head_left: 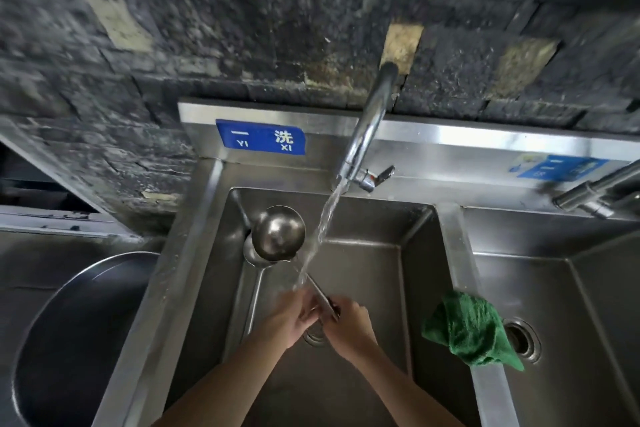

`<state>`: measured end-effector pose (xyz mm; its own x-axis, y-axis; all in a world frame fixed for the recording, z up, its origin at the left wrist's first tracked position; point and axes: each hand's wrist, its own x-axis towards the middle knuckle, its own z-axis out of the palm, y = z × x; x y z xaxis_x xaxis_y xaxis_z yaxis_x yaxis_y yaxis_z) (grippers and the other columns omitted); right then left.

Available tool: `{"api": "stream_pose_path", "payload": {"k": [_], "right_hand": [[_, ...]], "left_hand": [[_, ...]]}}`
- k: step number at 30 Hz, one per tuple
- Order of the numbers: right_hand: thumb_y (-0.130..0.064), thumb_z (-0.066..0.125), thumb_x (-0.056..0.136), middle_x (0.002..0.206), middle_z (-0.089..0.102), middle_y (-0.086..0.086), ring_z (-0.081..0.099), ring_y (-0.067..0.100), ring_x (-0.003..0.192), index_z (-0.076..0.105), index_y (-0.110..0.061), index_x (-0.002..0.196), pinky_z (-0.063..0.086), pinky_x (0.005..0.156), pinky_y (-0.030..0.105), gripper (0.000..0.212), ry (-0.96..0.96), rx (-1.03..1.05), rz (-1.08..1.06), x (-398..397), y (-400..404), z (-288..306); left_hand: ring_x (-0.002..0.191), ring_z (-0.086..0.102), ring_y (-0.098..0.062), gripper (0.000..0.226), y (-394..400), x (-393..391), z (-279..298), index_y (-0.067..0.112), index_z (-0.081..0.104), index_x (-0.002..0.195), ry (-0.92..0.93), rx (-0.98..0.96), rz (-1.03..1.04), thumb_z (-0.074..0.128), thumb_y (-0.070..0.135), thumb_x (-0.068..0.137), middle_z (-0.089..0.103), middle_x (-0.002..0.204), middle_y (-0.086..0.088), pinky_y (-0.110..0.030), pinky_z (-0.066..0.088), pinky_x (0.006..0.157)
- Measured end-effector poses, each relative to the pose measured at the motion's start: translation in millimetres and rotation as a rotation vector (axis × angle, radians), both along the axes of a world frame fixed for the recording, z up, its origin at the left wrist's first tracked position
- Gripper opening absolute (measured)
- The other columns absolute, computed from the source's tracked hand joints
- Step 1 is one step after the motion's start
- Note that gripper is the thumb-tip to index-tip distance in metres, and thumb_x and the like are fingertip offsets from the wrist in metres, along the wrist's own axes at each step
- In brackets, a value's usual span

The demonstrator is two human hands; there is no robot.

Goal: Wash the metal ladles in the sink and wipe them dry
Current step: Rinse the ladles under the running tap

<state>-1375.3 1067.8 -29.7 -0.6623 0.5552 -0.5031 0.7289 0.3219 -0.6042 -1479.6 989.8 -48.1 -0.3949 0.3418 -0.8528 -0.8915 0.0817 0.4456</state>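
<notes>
A metal ladle (278,231) is held over the left sink basin (367,253), its round bowl raised toward the back left. My left hand (289,321) and my right hand (348,324) both grip its handle near the end. Water from the tap (369,128) streams onto the handle just above my hands. A second ladle (255,282) lies in the basin against the left wall, its bowl partly hidden behind the first. A green cloth (467,328) hangs over the divider between the two basins.
A second basin with a drain (521,340) lies to the right, with another tap (595,192) above it. A large round metal pan (69,333) sits left of the sink. A dark tiled wall stands behind, with a blue label (260,137) on the backsplash.
</notes>
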Motion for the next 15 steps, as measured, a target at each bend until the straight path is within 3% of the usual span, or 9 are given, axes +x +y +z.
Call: {"api": "stream_pose_path", "payload": {"k": [3,6,9,13,15], "right_hand": [[-0.029,0.057,0.091,0.087,0.077,-0.004,0.071,0.017,0.083,0.073,-0.026,0.099,0.052,0.067,0.031,0.018,0.08,0.035,0.052,-24,-7,26],[-0.036,0.057,0.09,0.076,0.073,-0.007,0.07,0.013,0.073,0.068,-0.026,0.086,0.058,0.069,0.037,0.016,0.106,0.045,0.048,-43,-12,43],[-0.047,0.053,0.086,0.07,0.073,-0.009,0.069,0.005,0.062,0.067,-0.029,0.083,0.062,0.062,0.035,0.024,0.122,0.042,0.051,-60,-16,52],[-0.04,0.06,0.087,0.068,0.075,-0.01,0.059,-0.001,0.045,0.072,-0.027,0.078,0.051,0.047,0.023,0.02,0.166,0.021,0.07,-79,-20,72],[-0.045,0.061,0.089,0.07,0.076,-0.006,0.053,-0.002,0.041,0.072,-0.025,0.079,0.044,0.043,0.021,0.026,0.186,0.0,0.045,-84,-21,75]], "left_hand": [[0.054,0.054,-0.018,0.017,-7,-21,23,0.003,0.061,0.077,0.05,-0.025,0.014,0.059,0.003,0.094,0.058,0.062,-0.009,-0.031,0.047,0.059],[0.043,0.048,-0.011,0.022,-11,-38,43,0.008,0.057,0.075,0.114,-0.068,0.034,0.054,0.0,0.095,0.054,0.053,-0.003,-0.021,0.036,0.038],[0.054,0.064,-0.017,0.012,-17,-49,65,0.006,0.063,0.088,0.136,-0.058,0.06,0.054,0.005,0.097,0.063,0.07,-0.009,-0.027,0.049,0.048],[0.072,0.066,-0.025,0.012,-22,-59,85,0.004,0.066,0.091,0.227,-0.024,0.045,0.057,0.009,0.095,0.067,0.078,-0.013,-0.032,0.045,0.052],[0.075,0.062,-0.027,0.011,-24,-62,93,0.004,0.068,0.09,0.256,-0.024,0.064,0.058,0.008,0.094,0.067,0.079,-0.013,-0.035,0.044,0.055]]}}
